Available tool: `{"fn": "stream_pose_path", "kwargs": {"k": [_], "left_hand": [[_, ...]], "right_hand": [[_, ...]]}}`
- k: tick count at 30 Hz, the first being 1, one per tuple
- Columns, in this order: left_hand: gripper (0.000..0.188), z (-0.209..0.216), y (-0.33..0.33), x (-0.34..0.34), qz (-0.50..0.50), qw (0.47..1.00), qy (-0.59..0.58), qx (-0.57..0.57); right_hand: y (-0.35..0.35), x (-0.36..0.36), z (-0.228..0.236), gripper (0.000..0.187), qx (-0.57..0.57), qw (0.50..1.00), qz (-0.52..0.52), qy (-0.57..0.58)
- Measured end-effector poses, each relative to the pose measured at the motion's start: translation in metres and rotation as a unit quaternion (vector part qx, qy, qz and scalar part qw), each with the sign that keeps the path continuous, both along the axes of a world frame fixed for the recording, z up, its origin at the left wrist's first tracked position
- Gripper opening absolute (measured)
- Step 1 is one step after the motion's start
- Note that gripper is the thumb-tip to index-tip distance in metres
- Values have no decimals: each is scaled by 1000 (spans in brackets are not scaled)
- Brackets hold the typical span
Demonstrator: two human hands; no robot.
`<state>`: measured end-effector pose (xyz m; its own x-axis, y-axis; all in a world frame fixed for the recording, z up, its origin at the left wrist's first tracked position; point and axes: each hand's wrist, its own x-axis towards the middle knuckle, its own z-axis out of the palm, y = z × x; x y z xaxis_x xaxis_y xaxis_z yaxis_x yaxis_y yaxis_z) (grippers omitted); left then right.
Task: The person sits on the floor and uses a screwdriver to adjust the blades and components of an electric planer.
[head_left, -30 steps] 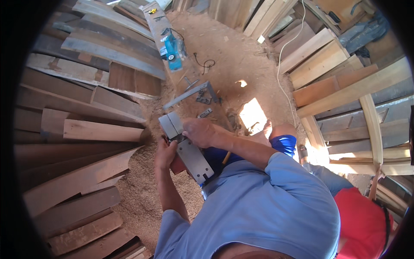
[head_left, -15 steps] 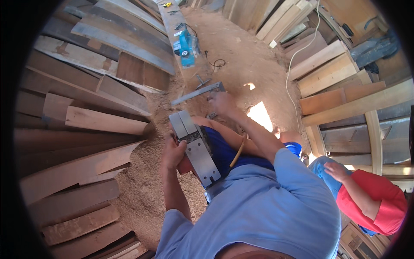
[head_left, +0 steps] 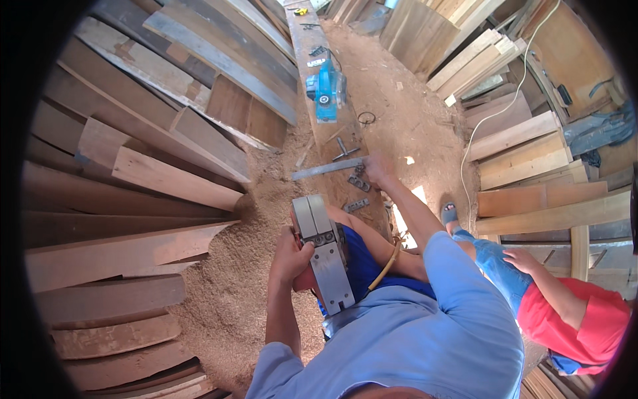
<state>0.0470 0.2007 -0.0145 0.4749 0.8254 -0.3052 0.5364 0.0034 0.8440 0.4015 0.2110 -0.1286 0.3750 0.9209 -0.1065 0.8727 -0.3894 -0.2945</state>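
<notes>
Left hand [head_left: 294,258] on an upturned planer [head_left: 330,276], right hand [head_left: 380,174] out at a metal square [head_left: 329,168]

From my remote seat I see the planer, or what looks like one, lying sole up at the person's lap, against the blue shorts [head_left: 362,256]. Two pale metal plates face me, with a dark slot and bolts between them. My view has the left hand clasped around its left side, the thumb pressed over the edge near the slot.

The right arm reaches forward, and I find that hand at the right end of the square. Its fingers are bent, but I cannot tell whether they pinch anything.

Just beside it I make out a dark metal part [head_left: 359,181], with a small metal bar [head_left: 357,205] nearer the knee and a T-shaped wrench [head_left: 344,150] beyond the square. A yellow cord [head_left: 385,267] curves over the shorts.

Farther out I have a blue power tool [head_left: 325,93] on a long board [head_left: 304,48], a yellow item [head_left: 301,11] at its far end. Sawdust [head_left: 232,306] covers the floor, stacked planks [head_left: 176,176] line the left, and a person in a red top [head_left: 555,309] is at the right.
</notes>
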Motion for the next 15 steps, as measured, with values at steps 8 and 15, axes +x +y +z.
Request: {"fn": "stream_pose_path", "kwargs": {"k": [8,15], "left_hand": [[44,-3,4,9,-14,1000,19,10],[43,33,1,14,-59,996,-38,-50]], "right_hand": [[-18,9,-22,22,12,999,-36,36],[-93,-32,33,19,170,946,-46,273]]}}
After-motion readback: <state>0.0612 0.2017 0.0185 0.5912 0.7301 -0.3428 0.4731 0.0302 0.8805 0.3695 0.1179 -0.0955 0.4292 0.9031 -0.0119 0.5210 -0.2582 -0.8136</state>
